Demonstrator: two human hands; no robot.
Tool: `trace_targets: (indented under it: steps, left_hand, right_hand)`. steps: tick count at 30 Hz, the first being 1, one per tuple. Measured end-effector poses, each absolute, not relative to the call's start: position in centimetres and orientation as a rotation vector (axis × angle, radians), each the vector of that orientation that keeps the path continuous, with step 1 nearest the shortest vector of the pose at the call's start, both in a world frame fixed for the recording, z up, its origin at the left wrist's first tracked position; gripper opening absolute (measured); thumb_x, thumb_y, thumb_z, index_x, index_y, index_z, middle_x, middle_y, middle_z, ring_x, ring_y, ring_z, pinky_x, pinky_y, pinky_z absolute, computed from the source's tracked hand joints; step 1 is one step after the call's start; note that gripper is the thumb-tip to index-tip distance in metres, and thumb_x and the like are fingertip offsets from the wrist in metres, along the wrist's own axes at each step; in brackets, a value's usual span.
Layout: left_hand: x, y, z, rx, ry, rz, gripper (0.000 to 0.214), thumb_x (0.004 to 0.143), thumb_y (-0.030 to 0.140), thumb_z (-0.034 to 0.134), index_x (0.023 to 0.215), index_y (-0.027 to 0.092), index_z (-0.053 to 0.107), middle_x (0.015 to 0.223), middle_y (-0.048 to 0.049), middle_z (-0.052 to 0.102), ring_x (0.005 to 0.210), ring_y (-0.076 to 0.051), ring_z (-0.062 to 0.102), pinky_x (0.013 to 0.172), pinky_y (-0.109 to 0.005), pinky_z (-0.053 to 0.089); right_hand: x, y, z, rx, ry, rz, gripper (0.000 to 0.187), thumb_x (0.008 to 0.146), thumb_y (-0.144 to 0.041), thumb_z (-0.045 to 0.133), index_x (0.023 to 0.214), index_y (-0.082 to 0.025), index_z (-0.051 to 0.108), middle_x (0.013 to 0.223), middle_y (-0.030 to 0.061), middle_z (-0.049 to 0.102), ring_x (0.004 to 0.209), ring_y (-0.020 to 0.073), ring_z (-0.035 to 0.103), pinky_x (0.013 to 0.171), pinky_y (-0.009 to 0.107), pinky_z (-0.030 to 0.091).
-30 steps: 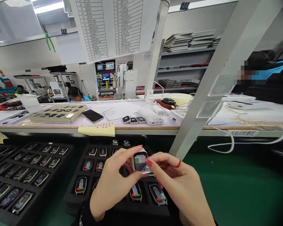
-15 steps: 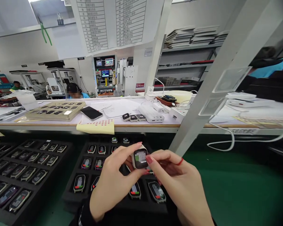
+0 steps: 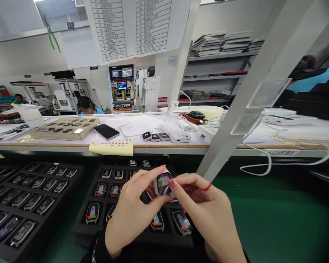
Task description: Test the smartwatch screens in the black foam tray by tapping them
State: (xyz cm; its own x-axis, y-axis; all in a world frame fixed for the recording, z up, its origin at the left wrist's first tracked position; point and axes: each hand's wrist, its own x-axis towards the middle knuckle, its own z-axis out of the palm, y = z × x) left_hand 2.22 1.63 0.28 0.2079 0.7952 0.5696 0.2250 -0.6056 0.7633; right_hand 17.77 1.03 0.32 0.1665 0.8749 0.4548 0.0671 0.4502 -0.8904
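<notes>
My left hand point(image 3: 133, 206) has the pale-cased, rounded-square smartwatch with the dark, glossy screen point(image 3: 162, 184), index finger on the top edge, thumb under the bottom, so that's a firm hold! My right hand point(image 3: 206, 210), red ring point(image 3: 207, 186) on a finger, is drawn in narrow, thumb lying against the screen's right edge; whether it grips there or only rests, I can't tell. And the watch sits up in front of me, tilted, above the black foam tray with cut-out pockets point(image 3: 104, 233). It looks light and stiff, I'd judge, the face slick and likely to scratch or smear, so the case rim is the place to hold, fingers off the glass. Now the writing: there's a pale block with some green on this screen, too blurred to read! Below, the watches in the tray glow with white lines over red and green patches, no word legible. Up on the bench, three small dark rounded-square pieces point(image 3: 155, 137) carry white labels, too tiny to make out. Higher, the hanging white sheet with two printed tables point(image 3: 130, 29) is row after row of small characters I can't resolve, and I spot no brand name anywhere!
</notes>
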Motion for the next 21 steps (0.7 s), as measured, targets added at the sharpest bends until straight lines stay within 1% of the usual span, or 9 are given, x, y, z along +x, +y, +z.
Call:
trace_targets:
  steps: [4, 10, 13, 15, 18, 21]
  left_hand:
    - [2.20, 1.57, 0.30, 1.966, 0.952, 1.398, 0.061, 0.083, 0.009, 0.072, 0.133, 0.040, 0.058, 0.096, 0.0035, 0.062, 0.078, -0.011, 0.062, 0.078, -0.023, 0.055]
    - [1.84, 1.31, 0.57, 1.942, 0.948, 1.313, 0.064, 0.082, 0.009, 0.073, 0.135, 0.042, 0.056, 0.098, 0.0032, 0.062, 0.078, -0.011, 0.061, 0.077, -0.023, 0.055]
    - [1.56, 1.35, 0.72, 1.896, 0.912, 1.291, 0.065, 0.080, 0.010, 0.077, 0.133, 0.043, 0.059, 0.094, 0.0036, 0.062, 0.076, -0.011, 0.061, 0.076, -0.022, 0.055]
    - [1.43, 1.39, 0.84, 1.865, 0.901, 1.298, 0.066, 0.076, 0.012, 0.081, 0.132, 0.042, 0.060, 0.090, 0.0034, 0.062, 0.075, -0.012, 0.061, 0.076, -0.023, 0.055]
    - [1.32, 1.39, 1.04, 1.842, 0.905, 1.319, 0.067, 0.072, 0.019, 0.086, 0.132, 0.038, 0.062, 0.088, 0.0020, 0.062, 0.072, -0.013, 0.061, 0.074, -0.025, 0.056]
    - [1.27, 1.30, 1.13, 1.892, 0.953, 1.340, 0.067, 0.070, 0.026, 0.088, 0.132, 0.037, 0.063, 0.087, 0.0010, 0.064, 0.073, -0.015, 0.060, 0.074, -0.027, 0.055]
  right_hand:
    - [17.62, 0.95, 0.24, -0.962, -1.296, 0.696, 0.018, 0.084, -0.034, 0.075, 0.074, -0.020, 0.070, 0.075, 0.0046, 0.069, 0.064, 0.0180, 0.066, 0.057, 0.023, 0.058]
    - [17.65, 0.93, 0.04, -0.990, -1.312, 0.666, 0.017, 0.084, -0.032, 0.074, 0.073, -0.020, 0.067, 0.075, 0.0048, 0.068, 0.062, 0.0180, 0.064, 0.053, 0.022, 0.054]
    - [17.73, 0.92, 0.17, -1.001, -1.350, 0.650, 0.017, 0.085, -0.031, 0.072, 0.072, -0.020, 0.066, 0.072, 0.0036, 0.067, 0.058, 0.0164, 0.061, 0.050, 0.021, 0.051]
    - [17.81, 0.96, 0.30, -0.989, -1.373, 0.654, 0.017, 0.085, -0.031, 0.071, 0.073, -0.020, 0.066, 0.070, 0.0031, 0.066, 0.057, 0.0158, 0.060, 0.049, 0.021, 0.050]
    - [18.00, 1.08, 0.39, -0.974, -1.351, 0.664, 0.018, 0.091, -0.037, 0.067, 0.086, -0.020, 0.069, 0.068, 0.0020, 0.063, 0.055, 0.0151, 0.058, 0.048, 0.021, 0.049]
    - [18.15, 1.19, 0.32, -0.974, -1.342, 0.699, 0.028, 0.098, -0.046, 0.058, 0.102, -0.020, 0.069, 0.067, 0.0002, 0.060, 0.052, 0.0137, 0.054, 0.046, 0.020, 0.046]
